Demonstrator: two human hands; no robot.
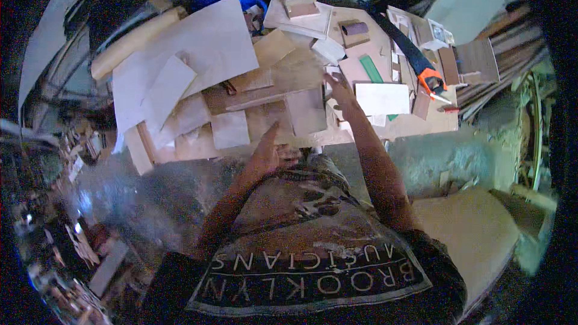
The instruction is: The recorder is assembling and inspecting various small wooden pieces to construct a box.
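- Left hand (269,151) at the bench's (421,123) near edge, fingers open, touching a wood square (306,111).
- Right hand (337,87) flat, spread on boards, seemingly holding nothing.
- Saw (415,63) lies untouched; offcuts unsorted.

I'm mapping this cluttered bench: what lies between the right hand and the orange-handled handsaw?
In the head view, a white rectangular sheet lies between the right hand and the handsaw, with a green strip just above it.
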